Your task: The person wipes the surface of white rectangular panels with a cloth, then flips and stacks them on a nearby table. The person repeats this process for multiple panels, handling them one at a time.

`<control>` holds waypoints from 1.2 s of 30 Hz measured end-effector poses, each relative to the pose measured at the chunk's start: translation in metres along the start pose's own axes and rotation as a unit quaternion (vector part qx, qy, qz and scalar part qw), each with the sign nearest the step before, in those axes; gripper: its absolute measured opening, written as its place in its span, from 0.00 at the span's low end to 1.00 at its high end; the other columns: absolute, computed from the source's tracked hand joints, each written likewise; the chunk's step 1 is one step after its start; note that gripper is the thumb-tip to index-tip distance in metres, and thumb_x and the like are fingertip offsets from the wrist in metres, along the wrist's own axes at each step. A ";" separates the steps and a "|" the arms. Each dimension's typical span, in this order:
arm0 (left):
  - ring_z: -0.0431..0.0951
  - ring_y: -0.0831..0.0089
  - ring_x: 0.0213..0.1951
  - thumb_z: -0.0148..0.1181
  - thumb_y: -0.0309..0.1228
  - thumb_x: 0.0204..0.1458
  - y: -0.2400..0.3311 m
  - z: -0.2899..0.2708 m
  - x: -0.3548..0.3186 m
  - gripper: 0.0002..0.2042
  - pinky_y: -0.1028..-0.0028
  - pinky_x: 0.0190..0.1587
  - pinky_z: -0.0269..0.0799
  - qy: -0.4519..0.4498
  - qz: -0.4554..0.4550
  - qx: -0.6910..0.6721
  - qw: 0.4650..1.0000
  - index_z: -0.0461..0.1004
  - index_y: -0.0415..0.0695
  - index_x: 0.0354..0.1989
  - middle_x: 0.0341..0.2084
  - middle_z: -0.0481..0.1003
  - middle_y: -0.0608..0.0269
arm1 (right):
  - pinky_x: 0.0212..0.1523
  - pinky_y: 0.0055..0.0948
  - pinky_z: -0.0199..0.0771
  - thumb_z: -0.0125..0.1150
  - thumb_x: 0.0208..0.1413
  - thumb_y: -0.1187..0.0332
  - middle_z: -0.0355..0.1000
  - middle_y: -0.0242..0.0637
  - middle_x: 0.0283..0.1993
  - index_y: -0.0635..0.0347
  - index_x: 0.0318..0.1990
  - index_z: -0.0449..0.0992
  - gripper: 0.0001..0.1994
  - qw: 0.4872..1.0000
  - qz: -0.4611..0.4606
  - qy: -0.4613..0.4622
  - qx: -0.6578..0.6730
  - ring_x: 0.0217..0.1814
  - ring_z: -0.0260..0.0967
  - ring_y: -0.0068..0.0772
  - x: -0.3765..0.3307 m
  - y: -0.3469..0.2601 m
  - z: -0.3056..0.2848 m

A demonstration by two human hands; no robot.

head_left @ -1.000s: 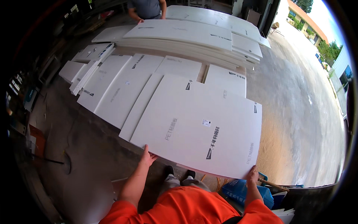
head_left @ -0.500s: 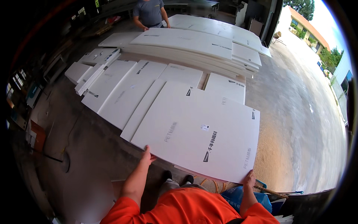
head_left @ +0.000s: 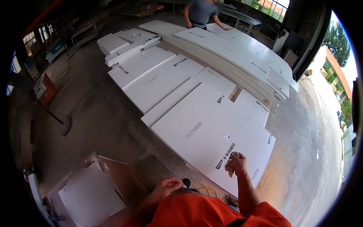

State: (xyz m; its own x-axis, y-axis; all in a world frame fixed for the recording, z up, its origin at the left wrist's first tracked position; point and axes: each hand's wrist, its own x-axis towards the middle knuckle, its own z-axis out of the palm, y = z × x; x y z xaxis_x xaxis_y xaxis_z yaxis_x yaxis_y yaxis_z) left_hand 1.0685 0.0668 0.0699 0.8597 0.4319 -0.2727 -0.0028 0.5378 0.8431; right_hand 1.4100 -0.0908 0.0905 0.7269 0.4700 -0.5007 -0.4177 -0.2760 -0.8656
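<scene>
A large white panel (head_left: 181,117) with dark printed marks and a small label (head_left: 225,136) lies on top of other white boards in front of me. My right hand (head_left: 237,163) is above its near part, fingers curled in a pinch. Something tan shows below those fingers, too small to name. Close to my body, left of the panel's near edge, is my left hand (head_left: 170,186). Its fingers are bent in against the thumb, and whatever they hold, if anything, is hidden.
Long stacked boards (head_left: 227,49) lie farther back, with a person in grey (head_left: 204,13) behind them. Smaller pieces (head_left: 115,43) are piled far left. A round-based stand (head_left: 65,125) is on the left floor; a pale sheet (head_left: 87,195) lies lower left. Sawdust (head_left: 278,166) covers floor at right.
Both my hands have let go of the panel's near edge. The left drew back toward my body; the right rose over the panel. My view turned left. The other person's hand moved onto another board.
</scene>
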 end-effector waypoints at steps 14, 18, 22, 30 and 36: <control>0.77 0.72 0.36 0.59 0.25 0.62 0.224 0.052 -0.194 0.05 0.73 0.44 0.72 -0.392 0.546 0.104 0.733 0.80 0.39 0.41 0.35 0.79 0.60 | 0.32 0.36 0.76 0.65 0.59 0.59 0.77 0.39 0.29 0.66 0.39 0.80 0.15 0.917 0.050 -0.230 -0.323 0.32 0.75 0.30 -0.107 0.131 0.162; 0.77 0.71 0.35 0.57 0.26 0.63 0.221 0.050 -0.241 0.06 0.72 0.43 0.72 -0.414 0.569 0.109 0.702 0.80 0.40 0.41 0.34 0.79 0.59 | 0.39 0.37 0.79 0.65 0.56 0.58 0.80 0.41 0.33 0.65 0.39 0.82 0.16 0.928 0.056 -0.153 -0.335 0.36 0.79 0.34 -0.148 0.162 0.130; 0.77 0.70 0.34 0.55 0.28 0.64 0.222 0.051 -0.286 0.07 0.70 0.42 0.72 -0.426 0.593 0.125 0.671 0.80 0.40 0.41 0.33 0.78 0.59 | 0.43 0.36 0.79 0.66 0.54 0.57 0.82 0.43 0.37 0.64 0.39 0.84 0.16 0.931 0.064 -0.116 -0.340 0.39 0.80 0.36 -0.181 0.185 0.109; 0.76 0.68 0.31 0.52 0.30 0.66 0.214 0.067 -0.356 0.10 0.68 0.39 0.73 -0.389 0.652 0.197 0.621 0.80 0.41 0.40 0.31 0.78 0.58 | 0.43 0.33 0.78 0.67 0.52 0.58 0.81 0.42 0.35 0.62 0.38 0.84 0.15 0.900 -0.021 -0.191 -0.392 0.38 0.78 0.32 -0.208 0.141 0.121; 0.76 0.66 0.29 0.50 0.31 0.67 0.202 0.094 -0.406 0.11 0.66 0.37 0.74 -0.288 0.690 0.296 0.594 0.80 0.41 0.39 0.30 0.77 0.57 | 0.40 0.30 0.77 0.66 0.57 0.60 0.81 0.36 0.35 0.62 0.39 0.83 0.13 0.801 -0.071 -0.393 -0.446 0.37 0.78 0.26 -0.253 0.023 0.195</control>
State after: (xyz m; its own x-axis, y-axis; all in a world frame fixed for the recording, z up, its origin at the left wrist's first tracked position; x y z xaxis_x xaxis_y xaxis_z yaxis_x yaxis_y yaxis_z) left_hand 0.7672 -0.0677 0.3948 0.2807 -0.2457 0.9278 -0.8744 -0.4640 0.1416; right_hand 1.1103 -0.0523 0.1959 0.0192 0.8353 -0.5495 0.4486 -0.4984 -0.7418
